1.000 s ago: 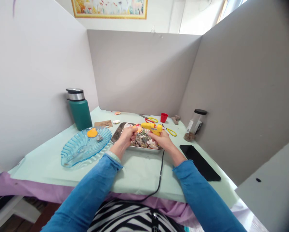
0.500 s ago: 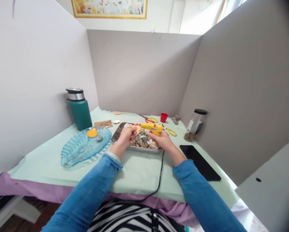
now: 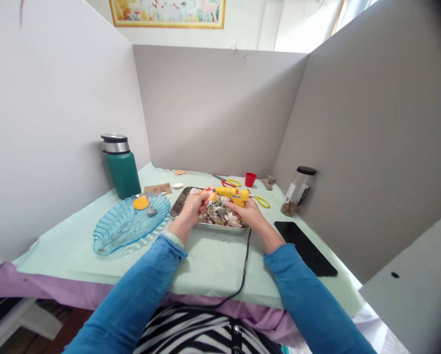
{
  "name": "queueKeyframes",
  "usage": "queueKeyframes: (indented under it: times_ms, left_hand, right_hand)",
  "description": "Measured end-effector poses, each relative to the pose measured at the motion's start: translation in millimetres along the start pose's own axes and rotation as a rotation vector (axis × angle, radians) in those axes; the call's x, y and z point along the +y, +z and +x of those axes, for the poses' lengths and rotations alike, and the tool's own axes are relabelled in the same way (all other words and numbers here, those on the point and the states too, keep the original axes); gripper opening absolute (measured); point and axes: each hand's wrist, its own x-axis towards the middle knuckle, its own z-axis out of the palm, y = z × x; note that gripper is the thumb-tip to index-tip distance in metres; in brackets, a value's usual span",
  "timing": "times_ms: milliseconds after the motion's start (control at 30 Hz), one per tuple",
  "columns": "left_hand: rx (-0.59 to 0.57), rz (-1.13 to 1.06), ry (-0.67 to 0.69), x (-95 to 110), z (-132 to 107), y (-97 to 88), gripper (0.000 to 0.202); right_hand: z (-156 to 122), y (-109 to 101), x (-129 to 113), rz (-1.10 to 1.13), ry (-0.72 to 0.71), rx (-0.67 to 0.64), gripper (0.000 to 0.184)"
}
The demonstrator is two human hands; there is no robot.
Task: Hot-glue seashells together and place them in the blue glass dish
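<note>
My right hand (image 3: 247, 212) is wrapped round the handle of a yellow hot glue gun (image 3: 232, 194), whose nozzle points left. A black cord (image 3: 247, 260) runs from it down over the table's front edge. In my left hand (image 3: 195, 206), closed in a pinch, is an orange shell (image 3: 212, 196) with a bit of red at its top. The nozzle tip is right at the shell; whether they touch I cannot tell. Both hands are above a metal tray (image 3: 176, 202) of small shells and stones (image 3: 216, 215).
To the left stand a blue shell-shaped dish (image 3: 113, 231) bearing an orange shell (image 3: 141, 202), and a green bottle (image 3: 122, 169). Scissors (image 3: 230, 183), a red cup (image 3: 250, 179) and driftwood (image 3: 268, 182) lie behind. At right are a jar (image 3: 296, 191) and a black slab (image 3: 304, 248).
Almost nothing differs. Both hands stay in place with the glue gun against or near the shell.
</note>
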Motion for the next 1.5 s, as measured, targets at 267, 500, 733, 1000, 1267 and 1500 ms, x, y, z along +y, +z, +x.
queueKeyframes:
  times_ms: [267,500,733,1000,1267,1500]
  left_hand:
    - [-0.032,0.029,-0.010,1.9,-3.2,2.1,0.016]
    - [-0.008,0.017,-0.005,2.1,-2.5,1.4,0.019]
    - [-0.008,0.008,0.000,2.2,-2.3,1.6,0.021]
    - [-0.004,0.013,-0.010,3.2,-3.1,2.4,0.020]
    - [-0.005,-0.011,-0.030,1.5,-1.0,1.1,0.020]
    - [0.001,-0.016,-0.026,2.6,-2.3,2.0,0.021]
  right_hand:
    - [1.7,-0.3,3.9,0.050,0.024,0.004,0.034]
    - [2.4,-1.4,5.4,0.038,0.020,-0.007,0.034]
    - [1.8,-1.3,4.1,0.038,0.013,-0.006,0.034]
    - [0.2,-1.3,1.1,0.024,0.010,-0.004,0.037]
    - [2.8,-1.0,6.6,0.018,0.004,0.004,0.034]
    - [1.9,-0.9,5.2,-0.001,0.007,0.010,0.035]
